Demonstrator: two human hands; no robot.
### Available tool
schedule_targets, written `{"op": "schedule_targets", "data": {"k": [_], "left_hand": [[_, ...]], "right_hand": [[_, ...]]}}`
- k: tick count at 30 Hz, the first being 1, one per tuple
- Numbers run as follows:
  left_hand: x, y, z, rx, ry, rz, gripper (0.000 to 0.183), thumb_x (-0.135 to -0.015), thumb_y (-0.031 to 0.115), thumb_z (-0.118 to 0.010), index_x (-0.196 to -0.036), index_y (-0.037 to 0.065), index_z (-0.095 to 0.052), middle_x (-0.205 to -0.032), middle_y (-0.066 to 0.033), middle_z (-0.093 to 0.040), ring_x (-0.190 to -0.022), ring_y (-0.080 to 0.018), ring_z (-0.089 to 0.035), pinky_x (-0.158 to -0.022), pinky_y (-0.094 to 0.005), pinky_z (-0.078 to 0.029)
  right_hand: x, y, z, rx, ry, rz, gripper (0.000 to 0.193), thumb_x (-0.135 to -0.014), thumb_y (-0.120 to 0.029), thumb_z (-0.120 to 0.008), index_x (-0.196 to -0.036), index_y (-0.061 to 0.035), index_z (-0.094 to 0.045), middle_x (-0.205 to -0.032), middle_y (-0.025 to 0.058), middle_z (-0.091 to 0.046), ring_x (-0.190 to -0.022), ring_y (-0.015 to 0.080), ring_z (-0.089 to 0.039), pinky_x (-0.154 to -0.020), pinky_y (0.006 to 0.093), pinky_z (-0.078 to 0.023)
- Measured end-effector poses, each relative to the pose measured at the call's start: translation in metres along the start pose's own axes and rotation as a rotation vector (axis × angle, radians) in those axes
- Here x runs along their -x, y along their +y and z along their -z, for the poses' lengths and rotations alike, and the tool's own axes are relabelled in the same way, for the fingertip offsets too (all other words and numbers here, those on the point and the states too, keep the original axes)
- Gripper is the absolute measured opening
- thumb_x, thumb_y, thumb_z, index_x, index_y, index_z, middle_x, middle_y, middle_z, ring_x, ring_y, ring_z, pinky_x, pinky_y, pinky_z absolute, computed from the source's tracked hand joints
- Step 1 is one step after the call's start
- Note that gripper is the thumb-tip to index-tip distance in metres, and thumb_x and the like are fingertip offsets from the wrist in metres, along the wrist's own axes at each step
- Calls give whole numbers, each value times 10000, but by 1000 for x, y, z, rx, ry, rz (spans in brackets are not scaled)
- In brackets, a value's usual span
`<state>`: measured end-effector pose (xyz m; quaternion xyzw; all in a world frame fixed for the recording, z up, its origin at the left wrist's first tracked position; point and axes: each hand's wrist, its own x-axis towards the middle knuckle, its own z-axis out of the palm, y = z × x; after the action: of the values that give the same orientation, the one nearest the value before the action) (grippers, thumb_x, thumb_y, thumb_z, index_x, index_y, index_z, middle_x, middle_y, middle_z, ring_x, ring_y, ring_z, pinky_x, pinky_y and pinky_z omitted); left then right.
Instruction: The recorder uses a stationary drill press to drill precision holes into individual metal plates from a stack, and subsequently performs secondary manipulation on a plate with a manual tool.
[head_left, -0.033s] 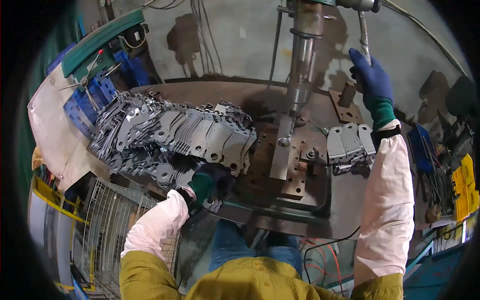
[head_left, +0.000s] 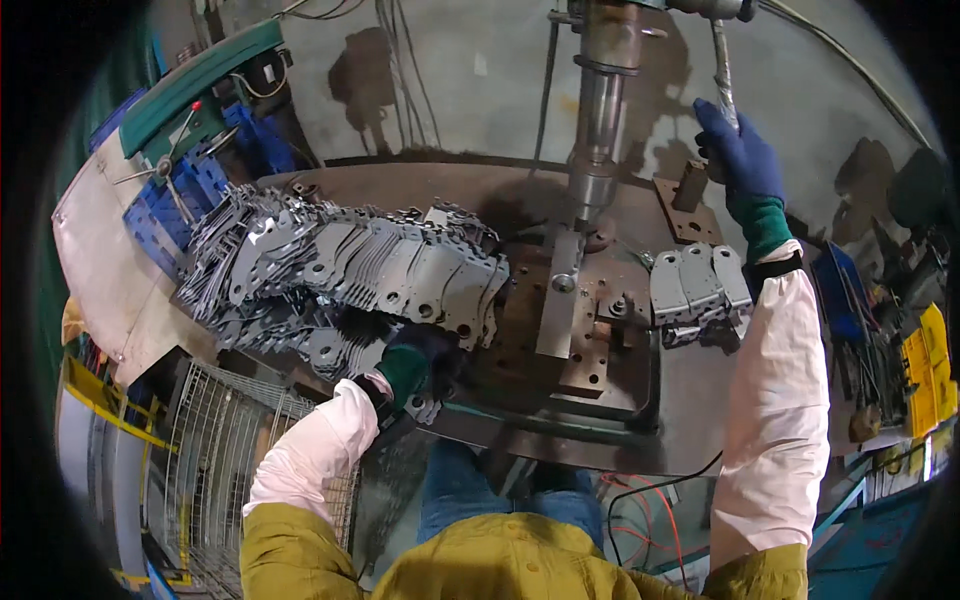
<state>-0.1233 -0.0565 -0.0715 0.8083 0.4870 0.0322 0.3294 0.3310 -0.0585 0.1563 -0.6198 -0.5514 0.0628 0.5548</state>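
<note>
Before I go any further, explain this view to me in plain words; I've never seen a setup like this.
There is no robot here: a person works with two gloved hands. A wide fisheye camera on the person's head looks down, so straight edges bend near the rim.

The upright machine looks like a drill press; its spindle points down over a flat metal strip, which lies over a base plate with holes. The right hand grips a silver-coloured lever. The left hand is at the near edge of a large pile of grey metal plates; its grip is too dark to make out. More grey metal parts sit on the right of the workbench.
</note>
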Motion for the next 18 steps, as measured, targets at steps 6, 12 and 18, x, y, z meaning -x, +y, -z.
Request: {"op": "schedule_targets", "data": {"k": [6,12,18], "left_hand": [[8,-23,-17,-609,684,-655,179,-786,264,-708,-909,147,-763,-760,-118,-701,-721,-361,-676,-642,-487,-526],[5,-44,-20,-411,565,-201,284,-903,372,-665,-909,102,-750,-844,-183,-707,-835,-383,-682,-747,-504,-518],[13,-3,-18,-123,360,-130,362,-950,427,-622,-1056,103,-744,-988,-209,-710,-881,-427,-671,-813,-507,-514]], "right_hand": [[55,68,27,603,-205,83,771,-860,-603,-675,-1396,-72,-515,-1206,243,-691,-1119,419,-670,-951,472,-520],[100,158,40,1027,-508,103,898,-771,-571,-719,-1472,-82,-440,-1212,212,-666,-1094,405,-657,-929,493,-522],[124,196,18,1012,-477,93,831,-784,-586,-697,-1465,-166,-471,-1321,241,-583,-1153,412,-612,-1002,529,-460]]}}
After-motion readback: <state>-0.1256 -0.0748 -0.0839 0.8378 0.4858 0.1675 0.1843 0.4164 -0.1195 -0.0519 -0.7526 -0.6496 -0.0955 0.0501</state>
